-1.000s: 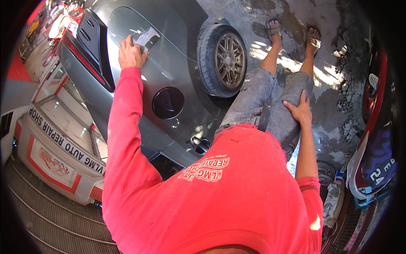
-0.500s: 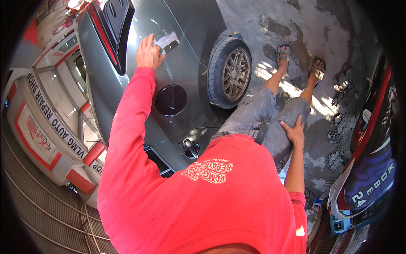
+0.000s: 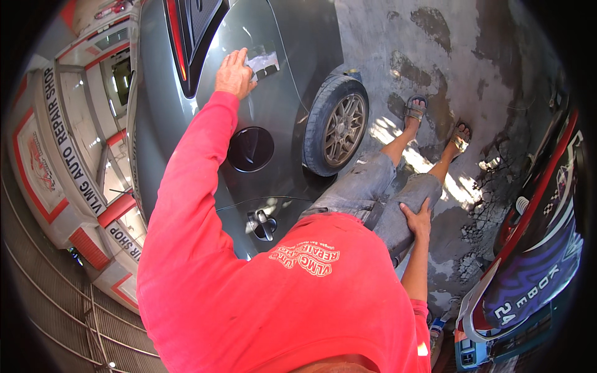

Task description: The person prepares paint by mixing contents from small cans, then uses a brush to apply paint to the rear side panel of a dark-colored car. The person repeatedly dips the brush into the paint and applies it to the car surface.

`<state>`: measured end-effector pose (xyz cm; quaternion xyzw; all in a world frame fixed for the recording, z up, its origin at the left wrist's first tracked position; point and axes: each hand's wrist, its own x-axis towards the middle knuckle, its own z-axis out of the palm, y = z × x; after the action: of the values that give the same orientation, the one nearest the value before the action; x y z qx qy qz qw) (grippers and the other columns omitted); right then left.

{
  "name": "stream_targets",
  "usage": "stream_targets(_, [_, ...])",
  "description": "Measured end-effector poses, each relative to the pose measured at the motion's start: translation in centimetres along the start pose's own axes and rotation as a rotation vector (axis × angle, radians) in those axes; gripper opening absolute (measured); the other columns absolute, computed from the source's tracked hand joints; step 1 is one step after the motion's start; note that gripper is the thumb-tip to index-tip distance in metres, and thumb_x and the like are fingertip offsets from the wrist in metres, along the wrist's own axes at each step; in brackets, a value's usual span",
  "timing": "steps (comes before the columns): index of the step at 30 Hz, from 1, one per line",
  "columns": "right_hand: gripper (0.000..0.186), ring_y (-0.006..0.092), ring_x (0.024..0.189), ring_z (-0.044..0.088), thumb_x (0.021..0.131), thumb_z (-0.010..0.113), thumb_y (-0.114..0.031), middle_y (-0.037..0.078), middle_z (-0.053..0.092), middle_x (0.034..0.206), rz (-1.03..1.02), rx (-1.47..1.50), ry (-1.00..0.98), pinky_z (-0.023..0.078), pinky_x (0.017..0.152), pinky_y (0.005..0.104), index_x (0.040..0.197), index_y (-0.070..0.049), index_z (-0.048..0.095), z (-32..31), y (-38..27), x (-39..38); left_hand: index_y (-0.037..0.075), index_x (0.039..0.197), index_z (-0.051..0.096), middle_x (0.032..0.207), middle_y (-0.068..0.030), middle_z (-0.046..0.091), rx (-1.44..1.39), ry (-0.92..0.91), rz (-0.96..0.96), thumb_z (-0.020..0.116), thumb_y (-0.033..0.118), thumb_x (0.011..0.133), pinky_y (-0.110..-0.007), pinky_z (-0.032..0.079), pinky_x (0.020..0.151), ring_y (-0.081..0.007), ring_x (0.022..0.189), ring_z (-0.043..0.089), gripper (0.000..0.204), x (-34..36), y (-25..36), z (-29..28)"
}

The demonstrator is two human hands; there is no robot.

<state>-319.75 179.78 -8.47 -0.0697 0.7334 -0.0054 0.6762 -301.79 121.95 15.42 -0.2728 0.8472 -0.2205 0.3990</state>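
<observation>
My left hand (image 3: 236,74) lies flat on the grey-green rear panel of a car (image 3: 242,105), fingers stretched out and thumb to the side. Just right of the fingers is a shiny, pale rectangular patch (image 3: 263,64) with dark spots; whether it is a thin sheet or a reflection on the paint, I cannot tell. Anything under the palm is hidden. Below the hand sits a round dark fuel flap (image 3: 251,149). My right hand (image 3: 417,221) rests on my right knee over the grey shorts (image 3: 398,214), fingers spread, with nothing visible in it.
A red tail light (image 3: 176,40) lies left of my left hand. The rear wheel (image 3: 336,126) stands beside my legs, and a door handle (image 3: 262,225) is nearer me. Broken rubble (image 3: 469,239) edges the concrete floor. A vehicle with a dark printed cover (image 3: 538,261) stands at right.
The view has swung slightly, so the car and building appear shifted. My left hand stays on the panel beside the pale patch, and my right hand remains on the knee.
</observation>
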Motion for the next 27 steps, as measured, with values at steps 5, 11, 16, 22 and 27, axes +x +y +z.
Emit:
stream_targets(5, [0.129,0.0448,0.150,0.038,0.072,0.081,-0.070,0.028,0.025,0.168,0.001,0.011,-0.002,0.038,0.120,0.0516,0.169,-0.018,0.013,-0.2,-0.3,-0.5,0.012,0.097,0.083,0.153,-0.0125,0.048,0.023,0.002,-0.005,0.087,0.035,0.077,-0.042,0.034,0.122,-0.0307,0.144,0.044,0.031,0.0,0.2,0.1])
stream_targets(11, [0.130,0.0439,0.151,0.037,0.072,0.081,-0.070,0.027,0.025,0.168,-0.012,0.016,-0.009,0.037,0.121,0.0511,0.168,-0.016,0.013,0.2,0.2,0.0,0.010,0.099,0.083,0.153,-0.0136,0.048,0.040,-0.001,0.002,0.087,0.035,0.077,-0.043,0.035,0.122,-0.0306,0.143,0.044,0.033,0.0,0.2,-0.2])
stream_targets(16, [0.130,0.0438,0.151,0.036,0.072,0.081,-0.071,0.027,0.026,0.168,-0.029,0.032,-0.012,0.036,0.121,0.0508,0.168,-0.016,0.014,0.5,0.7,0.5,0.008,0.098,0.082,0.151,-0.0142,0.049,0.028,0.015,0.001,0.087,0.033,0.076,-0.043,0.037,0.120,-0.0305,0.140,0.046,0.034,-0.1,0.2,0.1])
stream_targets(22, [0.129,0.0444,0.150,0.037,0.072,0.080,-0.071,0.029,0.027,0.167,-0.034,0.021,-0.017,0.036,0.121,0.0505,0.168,-0.015,0.014,0.0,0.5,0.1,0.007,0.097,0.082,0.148,-0.0139,0.051,0.040,0.043,0.008,0.085,0.030,0.074,-0.042,0.038,0.119,-0.0300,0.138,0.048,0.032,0.1,0.1,0.7])
stream_targets(27, [0.130,0.0447,0.150,0.037,0.072,0.080,-0.071,0.030,0.027,0.166,-0.035,0.019,-0.010,0.036,0.121,0.0504,0.168,-0.015,0.014,0.1,0.5,0.3,0.007,0.097,0.082,0.149,-0.0140,0.050,0.039,0.030,0.011,0.084,0.030,0.076,-0.042,0.037,0.119,-0.0306,0.138,0.048,0.031,0.3,0.0,0.6])
